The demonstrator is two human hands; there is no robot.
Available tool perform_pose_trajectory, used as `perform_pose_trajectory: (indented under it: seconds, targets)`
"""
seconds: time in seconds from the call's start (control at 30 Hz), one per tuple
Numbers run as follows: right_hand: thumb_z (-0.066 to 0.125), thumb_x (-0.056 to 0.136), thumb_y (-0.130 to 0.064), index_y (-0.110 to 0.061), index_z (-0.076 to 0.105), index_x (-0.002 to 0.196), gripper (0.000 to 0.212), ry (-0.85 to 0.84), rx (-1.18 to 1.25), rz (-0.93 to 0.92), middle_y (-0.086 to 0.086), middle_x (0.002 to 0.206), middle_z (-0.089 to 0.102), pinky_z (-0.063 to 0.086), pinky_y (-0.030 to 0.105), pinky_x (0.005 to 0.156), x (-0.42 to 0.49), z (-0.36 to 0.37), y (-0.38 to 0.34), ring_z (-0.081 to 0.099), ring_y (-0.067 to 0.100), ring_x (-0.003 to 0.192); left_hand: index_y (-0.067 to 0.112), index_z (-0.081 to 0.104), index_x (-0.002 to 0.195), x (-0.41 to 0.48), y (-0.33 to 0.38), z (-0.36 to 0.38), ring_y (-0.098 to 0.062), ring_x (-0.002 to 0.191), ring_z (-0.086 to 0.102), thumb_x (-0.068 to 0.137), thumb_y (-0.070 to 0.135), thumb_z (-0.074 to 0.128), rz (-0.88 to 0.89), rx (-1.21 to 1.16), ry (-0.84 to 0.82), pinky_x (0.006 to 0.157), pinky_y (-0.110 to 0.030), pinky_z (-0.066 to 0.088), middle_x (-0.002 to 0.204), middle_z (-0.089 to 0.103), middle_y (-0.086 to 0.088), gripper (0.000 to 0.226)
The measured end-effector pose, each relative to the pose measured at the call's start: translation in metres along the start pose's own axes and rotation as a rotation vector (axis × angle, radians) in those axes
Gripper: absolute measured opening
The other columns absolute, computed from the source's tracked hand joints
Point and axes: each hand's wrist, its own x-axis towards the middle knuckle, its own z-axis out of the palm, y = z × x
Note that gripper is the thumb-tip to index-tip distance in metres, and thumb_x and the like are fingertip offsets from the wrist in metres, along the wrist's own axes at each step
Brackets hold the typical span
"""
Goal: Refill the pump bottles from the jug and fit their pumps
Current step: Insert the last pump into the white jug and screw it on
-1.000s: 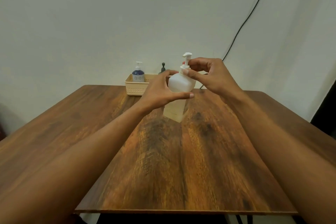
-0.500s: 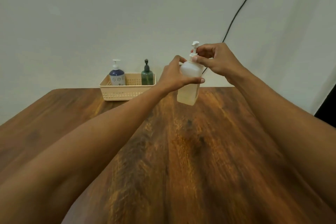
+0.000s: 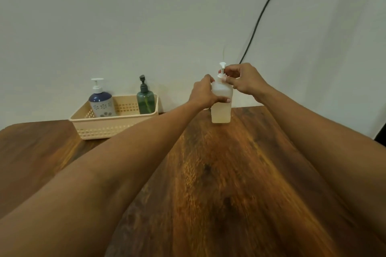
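Note:
A translucent white pump bottle (image 3: 221,110), part full of pale liquid, stands at the far end of the wooden table (image 3: 229,173). My left hand (image 3: 203,94) grips its upper body from the left. My right hand (image 3: 242,79) pinches the collar of its white pump (image 3: 222,67) at the bottle's neck. A beige basket (image 3: 100,127) at the far left holds a blue-and-white pump bottle (image 3: 102,102) and a green pump bottle (image 3: 145,100), both with pumps fitted. No jug is in view.
A pale wall rises just behind the table's far edge. A black cable (image 3: 263,12) runs down the wall behind my right hand. Both my forearms stretch across the tabletop toward the bottle.
The bottle has gone from held in the air near me to the far end of the table, lower and upright. Both hands have kept their hold. The view has shifted forward.

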Motion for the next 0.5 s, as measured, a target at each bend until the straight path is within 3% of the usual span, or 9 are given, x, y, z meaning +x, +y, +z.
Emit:
perform_pose_trajectory:
  seconds: [0.13, 0.3, 0.5]
  targets:
    - [0.071, 0.103, -0.013, -0.017, 0.079, 0.127, 0.026, 0.036, 0.05, 0.045, 0.002, 0.12, 0.076, 0.057, 0.038, 0.102, 0.021, 0.01, 0.016, 0.069, 0.021, 0.121, 0.012, 0.05, 0.135, 0.03, -0.011, 0.012, -0.028, 0.118, 0.063, 0.072, 0.04, 0.093, -0.002, 0.039, -0.027, 0.096, -0.042, 0.057, 0.132, 0.065, -0.011, 0.081]
    - [0.069, 0.105, -0.011, -0.012, 0.077, 0.132, 0.028, 0.047, 0.05, 0.094, 0.008, 0.131, 0.075, 0.054, 0.042, 0.111, 0.038, 0.023, 0.027, 0.067, 0.025, 0.126, 0.012, 0.05, 0.138, 0.052, -0.026, 0.024, -0.028, 0.115, 0.064, 0.075, 0.041, 0.091, -0.003, 0.078, -0.023, 0.095, -0.042, 0.057, 0.131, 0.065, -0.011, 0.081]
    - [0.067, 0.107, -0.017, -0.016, 0.071, 0.141, 0.034, 0.075, 0.043, 0.125, 0.01, 0.134, 0.075, 0.049, 0.033, 0.107, 0.046, 0.034, 0.038, 0.067, 0.027, 0.127, 0.012, 0.054, 0.134, 0.063, -0.039, 0.038, -0.028, 0.111, 0.066, 0.075, 0.047, 0.089, 0.014, 0.099, 0.022, 0.092, -0.042, 0.058, 0.128, 0.067, -0.01, 0.077]
